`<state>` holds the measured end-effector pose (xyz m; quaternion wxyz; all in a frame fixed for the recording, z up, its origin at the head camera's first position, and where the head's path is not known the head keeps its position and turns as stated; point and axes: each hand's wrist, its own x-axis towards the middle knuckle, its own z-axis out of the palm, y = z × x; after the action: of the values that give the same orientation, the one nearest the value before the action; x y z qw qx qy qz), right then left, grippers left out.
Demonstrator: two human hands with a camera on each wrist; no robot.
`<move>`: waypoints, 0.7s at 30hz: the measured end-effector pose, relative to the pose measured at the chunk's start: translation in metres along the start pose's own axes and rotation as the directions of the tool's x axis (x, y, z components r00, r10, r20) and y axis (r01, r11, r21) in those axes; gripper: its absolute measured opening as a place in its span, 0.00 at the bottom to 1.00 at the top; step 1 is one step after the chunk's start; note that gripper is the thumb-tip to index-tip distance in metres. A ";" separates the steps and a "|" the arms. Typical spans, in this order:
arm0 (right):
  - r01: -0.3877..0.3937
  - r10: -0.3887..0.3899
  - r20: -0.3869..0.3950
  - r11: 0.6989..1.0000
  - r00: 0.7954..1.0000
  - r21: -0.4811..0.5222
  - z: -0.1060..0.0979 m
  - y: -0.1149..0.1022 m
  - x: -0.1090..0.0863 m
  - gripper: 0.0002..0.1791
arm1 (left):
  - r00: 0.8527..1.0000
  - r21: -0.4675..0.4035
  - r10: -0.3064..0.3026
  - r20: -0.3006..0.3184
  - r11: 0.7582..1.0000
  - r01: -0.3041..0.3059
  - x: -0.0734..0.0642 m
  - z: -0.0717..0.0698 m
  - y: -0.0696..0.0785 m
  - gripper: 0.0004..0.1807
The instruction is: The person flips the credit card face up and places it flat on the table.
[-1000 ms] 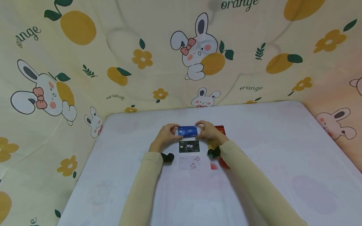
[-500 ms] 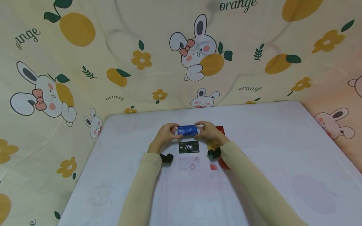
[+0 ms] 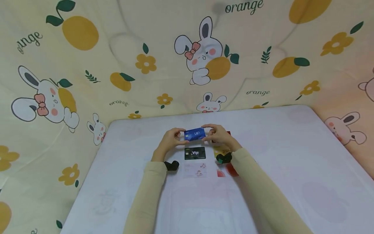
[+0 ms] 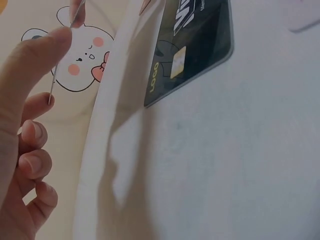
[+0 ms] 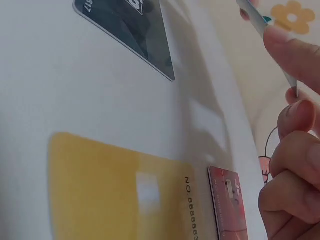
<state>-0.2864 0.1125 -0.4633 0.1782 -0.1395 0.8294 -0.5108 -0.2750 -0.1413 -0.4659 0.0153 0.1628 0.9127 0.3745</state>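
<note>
Both hands hold a blue VIP card (image 3: 194, 134) between them, its right end tilted upward in the head view. My left hand (image 3: 170, 139) pinches the left end between thumb and finger. At the other end, my right hand (image 3: 219, 135) pinches the card the same way. Both wrist views show the card nearly edge-on, a thin line by the left thumb (image 4: 52, 45) and the right thumb (image 5: 290, 50). A black Vip card (image 3: 195, 153) lies flat on the table just nearer than the hands, its chip and LOGO print showing in the left wrist view.
A pale pink flowered card (image 3: 195, 170) lies below the black one. To the right lie a gold card (image 5: 115, 190), a red card (image 5: 227, 200) partly behind the right hand, and a white card with red round shapes (image 3: 232, 169). A patterned cloth hangs behind the white table (image 3: 117, 195).
The blue card's right end has risen, and the card now sits tilted. My right hand has moved slightly right with it, while the left hand has stayed nearly in place.
</note>
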 end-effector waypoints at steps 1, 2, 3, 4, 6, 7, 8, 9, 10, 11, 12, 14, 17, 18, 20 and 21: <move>0.005 -0.005 0.000 1.000 1.000 0.008 0.000 0.000 0.000 0.36 | 1.000 0.001 0.004 -0.002 1.000 -0.004 0.000 0.000 0.000 0.30; 0.007 -0.007 -0.001 1.000 1.000 0.019 0.000 0.000 -0.001 0.36 | 1.000 0.005 0.006 -0.003 1.000 -0.006 -0.001 0.000 0.001 0.30; 0.004 -0.003 -0.002 1.000 1.000 0.027 0.000 0.000 -0.001 0.36 | 1.000 0.010 0.004 -0.003 1.000 -0.004 -0.001 0.000 0.001 0.30; 0.003 -0.003 -0.001 0.999 1.000 0.033 0.000 0.000 -0.001 0.36 | 1.000 0.015 0.002 -0.002 1.000 -0.002 -0.002 -0.001 0.002 0.31; 0.002 -0.002 -0.002 0.999 1.000 0.049 0.000 -0.001 -0.002 0.35 | 1.000 0.034 0.001 0.000 0.999 -0.001 -0.003 -0.001 0.003 0.31; 0.003 -0.002 -0.004 0.998 1.000 0.055 0.001 -0.001 -0.003 0.35 | 1.000 0.043 0.002 0.001 0.999 -0.002 -0.003 -0.001 0.004 0.31; 0.007 -0.007 -0.006 0.998 1.000 0.058 0.001 -0.002 -0.003 0.34 | 1.000 0.053 0.007 0.000 0.999 -0.007 -0.004 -0.001 0.004 0.32; 0.014 -0.014 -0.006 0.998 1.000 0.057 0.001 -0.002 -0.004 0.35 | 1.000 0.063 0.011 -0.001 0.998 -0.010 -0.004 -0.001 0.005 0.33; 0.024 -0.023 -0.008 0.998 1.000 0.058 0.001 -0.002 -0.004 0.34 | 1.000 0.067 0.017 -0.005 0.998 -0.016 -0.005 -0.001 0.005 0.33; 0.030 -0.030 -0.012 0.998 0.999 0.062 0.002 -0.003 -0.004 0.34 | 1.000 0.071 0.024 -0.011 0.997 -0.023 -0.006 -0.001 0.006 0.34; 0.040 -0.039 -0.016 0.997 0.999 0.062 0.002 -0.003 -0.005 0.34 | 0.999 0.074 0.032 -0.017 0.997 -0.030 -0.006 -0.002 0.006 0.35; 0.059 -0.058 -0.022 0.996 0.998 0.060 0.002 -0.004 -0.006 0.34 | 0.998 0.075 0.051 -0.030 0.996 -0.048 -0.008 -0.002 0.007 0.36; 0.075 -0.073 -0.031 0.996 0.997 0.053 0.004 -0.006 -0.006 0.33 | 0.998 0.061 0.059 -0.033 0.996 -0.057 -0.009 -0.002 0.009 0.37; 0.079 -0.078 -0.032 0.996 0.996 0.043 0.004 -0.006 -0.006 0.33 | 0.998 0.056 0.060 -0.031 0.997 -0.058 -0.010 -0.002 0.010 0.37; 0.082 -0.082 -0.036 0.996 0.996 0.022 0.005 -0.007 -0.006 0.33 | 0.998 0.038 0.054 -0.024 0.998 -0.054 -0.010 -0.002 0.012 0.37; 0.082 -0.081 -0.039 0.997 0.996 0.011 0.006 -0.007 -0.006 0.33 | 0.998 0.029 0.051 -0.022 0.998 -0.050 -0.011 -0.002 0.013 0.37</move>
<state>-0.2783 0.1072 -0.4581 0.1421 -0.1621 0.8230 -0.5256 -0.2613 -0.1370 -0.4565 -0.0067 0.1818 0.9137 0.3635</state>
